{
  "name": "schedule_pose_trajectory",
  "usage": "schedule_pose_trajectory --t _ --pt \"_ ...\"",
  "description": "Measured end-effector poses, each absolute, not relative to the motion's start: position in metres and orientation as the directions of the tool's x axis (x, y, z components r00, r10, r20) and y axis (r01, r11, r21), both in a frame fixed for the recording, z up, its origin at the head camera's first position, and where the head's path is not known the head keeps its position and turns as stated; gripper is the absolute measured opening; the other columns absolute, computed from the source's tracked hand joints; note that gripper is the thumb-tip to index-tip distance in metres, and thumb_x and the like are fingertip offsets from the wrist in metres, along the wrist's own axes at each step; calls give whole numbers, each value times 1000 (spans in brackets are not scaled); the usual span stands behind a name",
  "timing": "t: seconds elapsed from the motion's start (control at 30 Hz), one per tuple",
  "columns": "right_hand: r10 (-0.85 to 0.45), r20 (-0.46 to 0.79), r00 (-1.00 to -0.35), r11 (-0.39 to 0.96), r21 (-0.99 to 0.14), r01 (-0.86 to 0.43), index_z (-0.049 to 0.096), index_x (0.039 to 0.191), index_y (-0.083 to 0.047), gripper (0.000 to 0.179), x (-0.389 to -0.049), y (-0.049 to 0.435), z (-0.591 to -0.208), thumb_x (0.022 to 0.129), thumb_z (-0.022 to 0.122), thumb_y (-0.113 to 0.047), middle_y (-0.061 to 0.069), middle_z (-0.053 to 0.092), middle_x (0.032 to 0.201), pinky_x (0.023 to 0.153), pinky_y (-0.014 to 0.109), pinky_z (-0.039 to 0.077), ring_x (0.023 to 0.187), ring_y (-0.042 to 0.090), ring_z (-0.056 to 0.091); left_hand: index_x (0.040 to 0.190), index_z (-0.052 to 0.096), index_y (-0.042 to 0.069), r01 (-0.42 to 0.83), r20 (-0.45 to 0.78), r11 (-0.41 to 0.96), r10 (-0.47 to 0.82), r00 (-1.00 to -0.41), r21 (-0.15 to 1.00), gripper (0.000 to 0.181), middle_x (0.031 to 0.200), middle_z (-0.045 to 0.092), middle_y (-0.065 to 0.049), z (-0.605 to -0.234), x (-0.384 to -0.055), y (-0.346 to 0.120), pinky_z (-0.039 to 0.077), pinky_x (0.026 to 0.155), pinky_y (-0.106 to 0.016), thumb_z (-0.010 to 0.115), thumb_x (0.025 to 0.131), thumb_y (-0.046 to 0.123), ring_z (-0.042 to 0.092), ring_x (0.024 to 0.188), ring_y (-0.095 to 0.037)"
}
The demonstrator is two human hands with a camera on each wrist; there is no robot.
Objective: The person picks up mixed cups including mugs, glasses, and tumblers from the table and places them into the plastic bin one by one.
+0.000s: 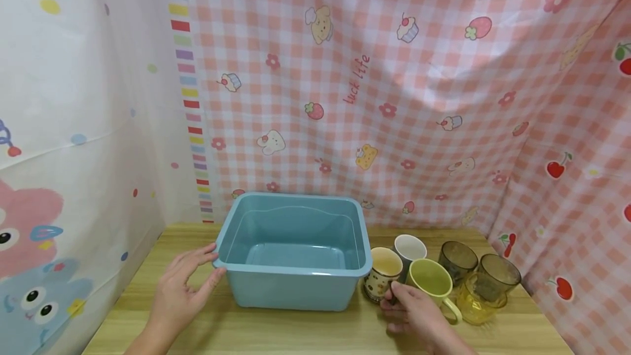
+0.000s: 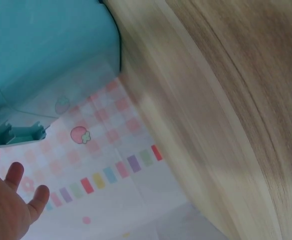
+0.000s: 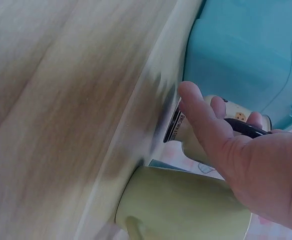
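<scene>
The right hand (image 1: 416,311) grips the patterned mug (image 1: 378,284) just beside the tub (image 1: 296,290); the left hand (image 1: 181,284), held wide, touches its rim. No cups are inside yet; the others stand on the desk (image 1: 286,333).

smooth plastic tub (image 1: 296,290), glossy mug handle (image 3: 247,128), wood-grained tabletop (image 1: 276,336).

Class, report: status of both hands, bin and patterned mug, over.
Left hand at left rim of blue bin. Right hand holding handle of patterned mug. Mug close beside bin. Green mug nearby, possibly crowding right hand.
</scene>
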State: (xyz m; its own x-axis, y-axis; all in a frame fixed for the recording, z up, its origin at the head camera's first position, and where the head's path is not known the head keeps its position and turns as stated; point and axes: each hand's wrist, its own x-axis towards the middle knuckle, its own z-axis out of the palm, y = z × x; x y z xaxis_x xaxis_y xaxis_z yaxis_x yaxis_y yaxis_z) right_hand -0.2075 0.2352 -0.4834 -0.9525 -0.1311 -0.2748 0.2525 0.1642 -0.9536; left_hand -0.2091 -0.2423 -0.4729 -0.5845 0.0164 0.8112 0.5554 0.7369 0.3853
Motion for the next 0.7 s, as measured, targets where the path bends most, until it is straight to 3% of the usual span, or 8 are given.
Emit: schedule_pose_trajectory --t 0.23,0.7 --pt "-123 -251 -960 168 -959 229 64 110 -4 43 -207 236 -478 115 46 -43 7 75 110 92 48 65 108 20 74 109 80 11 572 836 736 15 -549 362 42 124 80 -11 -473 -209 -241 33 113 -2 95 71 5 69 112 -27" --pt "-132 -218 -967 170 -966 194 64 110 -4 44 -205 242 -455 115 47 -45 3 76 114 94 42 64 110 13 73 111 79 10 566 824 732 12 -567 379 42 125 80 -13 -474 -209 -241 34 113 -2 95 72 5 68 112 -30"
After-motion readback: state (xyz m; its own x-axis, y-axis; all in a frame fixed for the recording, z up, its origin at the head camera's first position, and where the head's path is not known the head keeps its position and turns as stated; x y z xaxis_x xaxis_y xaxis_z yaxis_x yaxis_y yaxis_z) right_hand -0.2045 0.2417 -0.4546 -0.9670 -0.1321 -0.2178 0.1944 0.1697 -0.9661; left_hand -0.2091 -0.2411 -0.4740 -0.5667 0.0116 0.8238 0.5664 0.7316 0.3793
